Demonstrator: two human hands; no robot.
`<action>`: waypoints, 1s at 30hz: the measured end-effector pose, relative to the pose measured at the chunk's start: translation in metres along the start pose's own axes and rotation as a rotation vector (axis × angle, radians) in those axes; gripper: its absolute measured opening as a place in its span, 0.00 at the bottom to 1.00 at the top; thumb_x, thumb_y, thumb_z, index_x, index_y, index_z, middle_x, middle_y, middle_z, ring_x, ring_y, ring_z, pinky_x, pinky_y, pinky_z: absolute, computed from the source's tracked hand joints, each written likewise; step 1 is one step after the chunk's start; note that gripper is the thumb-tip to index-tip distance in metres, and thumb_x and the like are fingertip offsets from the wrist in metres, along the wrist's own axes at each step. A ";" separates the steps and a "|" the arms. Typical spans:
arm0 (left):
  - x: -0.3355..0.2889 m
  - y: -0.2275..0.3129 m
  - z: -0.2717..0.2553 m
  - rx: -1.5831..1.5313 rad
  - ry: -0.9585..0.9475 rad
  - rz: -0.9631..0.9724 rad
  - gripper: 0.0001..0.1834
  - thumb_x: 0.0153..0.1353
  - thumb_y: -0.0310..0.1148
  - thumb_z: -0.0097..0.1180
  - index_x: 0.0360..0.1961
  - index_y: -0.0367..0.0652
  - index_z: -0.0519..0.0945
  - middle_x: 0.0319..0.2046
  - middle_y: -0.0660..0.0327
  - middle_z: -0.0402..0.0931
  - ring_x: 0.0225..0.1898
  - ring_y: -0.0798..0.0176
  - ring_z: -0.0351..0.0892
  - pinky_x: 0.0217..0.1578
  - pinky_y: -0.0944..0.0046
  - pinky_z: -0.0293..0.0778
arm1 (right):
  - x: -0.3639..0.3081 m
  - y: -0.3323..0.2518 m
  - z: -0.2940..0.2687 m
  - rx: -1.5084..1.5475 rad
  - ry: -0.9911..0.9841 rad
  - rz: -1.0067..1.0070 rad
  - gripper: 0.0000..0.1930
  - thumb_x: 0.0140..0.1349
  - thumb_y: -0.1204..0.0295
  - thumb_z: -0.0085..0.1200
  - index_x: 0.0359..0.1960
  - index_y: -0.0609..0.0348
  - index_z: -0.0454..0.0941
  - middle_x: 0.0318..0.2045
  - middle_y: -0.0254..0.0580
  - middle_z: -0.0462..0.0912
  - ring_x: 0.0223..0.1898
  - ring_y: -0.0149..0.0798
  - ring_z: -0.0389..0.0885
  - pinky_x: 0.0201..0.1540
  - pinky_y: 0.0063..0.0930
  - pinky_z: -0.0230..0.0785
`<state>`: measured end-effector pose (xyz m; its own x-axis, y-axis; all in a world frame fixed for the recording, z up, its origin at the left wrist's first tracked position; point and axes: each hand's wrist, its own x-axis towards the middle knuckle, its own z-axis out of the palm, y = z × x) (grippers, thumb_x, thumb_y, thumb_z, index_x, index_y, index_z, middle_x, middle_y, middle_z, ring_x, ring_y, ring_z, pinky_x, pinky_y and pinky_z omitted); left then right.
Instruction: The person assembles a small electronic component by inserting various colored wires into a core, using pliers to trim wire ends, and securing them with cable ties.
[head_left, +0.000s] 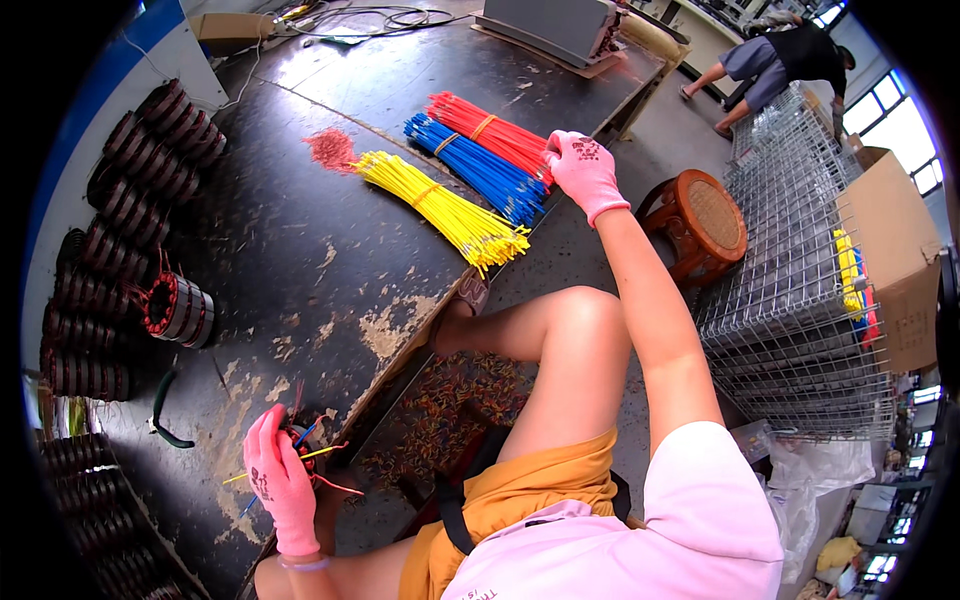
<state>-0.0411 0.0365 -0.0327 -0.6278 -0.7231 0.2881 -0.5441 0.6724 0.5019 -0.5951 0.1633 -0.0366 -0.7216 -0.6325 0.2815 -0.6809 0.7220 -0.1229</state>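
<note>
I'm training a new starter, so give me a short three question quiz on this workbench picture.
1. True or false: the right hand reaches the red wire bundle.
2. Which bundle lies nearest the person: A red, B blue, C yellow?
3. Fill in: the left hand holds a wound ____ with loose wires.

Key: 1 true; 2 C; 3 coil.

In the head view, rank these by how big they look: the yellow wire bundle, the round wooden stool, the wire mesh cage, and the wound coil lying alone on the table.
1. Wire mesh cage.
2. Yellow wire bundle and round wooden stool: too alike to rank.
3. Wound coil, smallest.
</note>
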 end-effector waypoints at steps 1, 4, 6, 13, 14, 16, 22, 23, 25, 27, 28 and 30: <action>0.000 -0.001 0.000 0.006 0.001 0.011 0.16 0.72 0.24 0.46 0.56 0.36 0.80 0.53 0.50 0.79 0.55 0.45 0.77 0.60 0.52 0.69 | -0.001 0.002 -0.002 0.015 0.042 -0.015 0.12 0.67 0.57 0.59 0.44 0.48 0.83 0.42 0.40 0.86 0.48 0.47 0.85 0.50 0.43 0.77; 0.000 -0.001 0.002 -0.009 0.008 0.024 0.16 0.72 0.25 0.46 0.56 0.36 0.80 0.54 0.50 0.79 0.56 0.45 0.77 0.60 0.52 0.69 | -0.004 0.000 -0.011 -0.058 0.023 0.020 0.12 0.67 0.57 0.58 0.44 0.48 0.82 0.42 0.40 0.85 0.49 0.46 0.84 0.50 0.43 0.77; -0.001 0.000 0.001 -0.015 0.007 0.019 0.16 0.71 0.25 0.47 0.56 0.36 0.80 0.54 0.50 0.80 0.56 0.45 0.77 0.60 0.52 0.69 | -0.007 0.003 -0.019 0.090 0.032 0.052 0.12 0.65 0.58 0.59 0.41 0.50 0.84 0.39 0.41 0.87 0.44 0.47 0.85 0.48 0.43 0.77; 0.001 0.004 0.002 -0.024 0.022 -0.008 0.17 0.71 0.26 0.50 0.59 0.38 0.78 0.55 0.50 0.79 0.57 0.45 0.76 0.61 0.51 0.69 | -0.060 0.027 -0.083 0.865 0.124 0.220 0.08 0.63 0.69 0.63 0.33 0.61 0.81 0.27 0.29 0.81 0.32 0.22 0.76 0.37 0.21 0.69; 0.001 0.004 0.002 -0.017 0.028 -0.011 0.19 0.70 0.25 0.51 0.61 0.38 0.77 0.56 0.50 0.78 0.58 0.45 0.76 0.62 0.50 0.68 | -0.071 0.019 -0.091 0.919 0.158 0.216 0.06 0.64 0.71 0.62 0.33 0.60 0.81 0.27 0.28 0.79 0.31 0.21 0.75 0.36 0.19 0.68; 0.000 0.011 -0.002 0.146 0.166 0.085 0.24 0.68 0.25 0.55 0.65 0.36 0.73 0.61 0.49 0.75 0.63 0.43 0.73 0.65 0.48 0.66 | -0.098 -0.036 -0.123 0.942 0.121 0.092 0.03 0.64 0.76 0.61 0.33 0.59 0.79 0.26 0.27 0.78 0.28 0.19 0.74 0.32 0.17 0.68; 0.015 0.106 -0.048 0.365 0.428 0.612 0.19 0.58 0.35 0.68 0.50 0.42 0.84 0.49 0.59 0.81 0.54 0.49 0.82 0.63 0.37 0.71 | -0.198 -0.212 -0.165 1.353 -0.500 -0.576 0.08 0.55 0.77 0.68 0.30 0.60 0.78 0.28 0.37 0.79 0.28 0.30 0.80 0.31 0.24 0.73; 0.014 0.104 -0.051 0.324 0.418 0.658 0.16 0.55 0.34 0.69 0.45 0.44 0.86 0.43 0.62 0.79 0.49 0.52 0.83 0.59 0.39 0.76 | -0.203 -0.220 -0.168 1.364 -0.526 -0.628 0.08 0.55 0.77 0.67 0.31 0.60 0.78 0.28 0.37 0.79 0.28 0.31 0.79 0.31 0.24 0.73; 0.015 0.094 -0.066 0.277 0.418 0.687 0.14 0.47 0.31 0.70 0.38 0.48 0.88 0.30 0.65 0.73 0.40 0.58 0.82 0.49 0.44 0.84 | -0.206 -0.238 -0.171 1.351 -0.455 -0.755 0.08 0.55 0.77 0.67 0.33 0.59 0.79 0.28 0.37 0.79 0.29 0.33 0.78 0.31 0.25 0.72; 0.007 0.086 -0.077 0.195 0.410 0.590 0.17 0.44 0.29 0.73 0.39 0.45 0.88 0.32 0.63 0.76 0.40 0.56 0.83 0.47 0.47 0.85 | -0.202 -0.238 -0.184 1.430 -0.435 -0.756 0.09 0.54 0.78 0.67 0.35 0.57 0.79 0.28 0.36 0.78 0.29 0.32 0.77 0.33 0.25 0.70; 0.001 0.078 -0.079 0.147 0.418 0.541 0.19 0.42 0.28 0.74 0.39 0.44 0.88 0.33 0.63 0.77 0.40 0.55 0.83 0.46 0.49 0.85 | -0.205 -0.233 -0.209 1.553 -0.844 -0.495 0.13 0.54 0.70 0.68 0.35 0.63 0.78 0.29 0.41 0.77 0.35 0.34 0.77 0.37 0.25 0.71; -0.003 0.070 -0.075 0.143 0.451 0.527 0.23 0.39 0.24 0.76 0.42 0.43 0.88 0.38 0.61 0.78 0.40 0.54 0.84 0.39 0.58 0.83 | -0.208 -0.227 -0.236 1.567 -1.103 -0.359 0.12 0.55 0.70 0.68 0.35 0.63 0.79 0.29 0.41 0.78 0.34 0.34 0.77 0.37 0.26 0.71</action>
<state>-0.0360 0.0736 0.0624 -0.5530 -0.2701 0.7882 -0.3184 0.9427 0.0997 -0.2614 0.1968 0.1570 0.1284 -0.9896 -0.0651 0.1680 0.0864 -0.9820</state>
